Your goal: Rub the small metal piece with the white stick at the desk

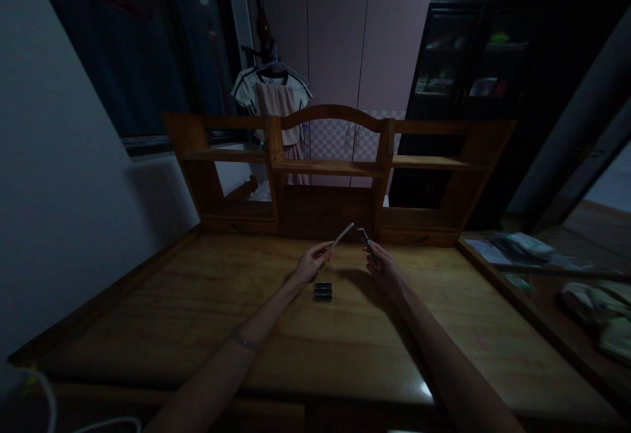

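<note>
One pale strip (344, 234) pinched in left hand (310, 263), jutting beyond fingertips (327, 246).

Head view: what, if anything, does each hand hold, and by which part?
Left hand: a thin pale strip, by its lower end. Right hand: a bent-tipped tool, by its dark handle.

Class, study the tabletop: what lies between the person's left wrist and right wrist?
In the head view, a small group of dark objects lies on the tabletop, nearer the left wrist than the right wrist.
</note>
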Tool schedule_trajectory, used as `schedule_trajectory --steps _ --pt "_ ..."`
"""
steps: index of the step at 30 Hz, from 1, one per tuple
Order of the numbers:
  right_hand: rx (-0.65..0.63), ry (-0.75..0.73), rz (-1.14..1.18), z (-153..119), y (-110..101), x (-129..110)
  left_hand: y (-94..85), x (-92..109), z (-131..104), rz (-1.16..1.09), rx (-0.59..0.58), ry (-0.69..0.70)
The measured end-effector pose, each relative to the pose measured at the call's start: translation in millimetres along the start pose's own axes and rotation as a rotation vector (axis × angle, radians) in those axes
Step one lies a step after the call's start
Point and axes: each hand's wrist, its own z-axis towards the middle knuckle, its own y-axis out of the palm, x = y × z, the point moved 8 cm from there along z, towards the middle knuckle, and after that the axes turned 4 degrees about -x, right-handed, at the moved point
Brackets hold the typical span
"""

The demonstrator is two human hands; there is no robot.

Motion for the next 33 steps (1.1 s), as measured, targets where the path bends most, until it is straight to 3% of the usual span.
schedule_trajectory --steps 6,9,17,23,29,33 --pt "-0.076 0.026 0.080 2 3 6 7.7 34 -8 0.250 0.023 0.313" --pt "-0.146 0.053 0.158 2 10 11 10.0 41 -12 0.421 0.074 0.384" --pt "-0.199 0.066 0.244 3 15 14 6.8 44 -15 0.604 0.174 0.424" --pt "-0.182 0.045 0.225 4 11 13 -7.2 36 -8 0.463 0.192 0.341" --pt "-0.197 0.039 0.181 2 14 13 4.8 37 -7 0.353 0.086 0.373" --pt "-0.187 0.029 0.187 1 14 12 -1.7 30 -5 0.368 0.142 0.337"
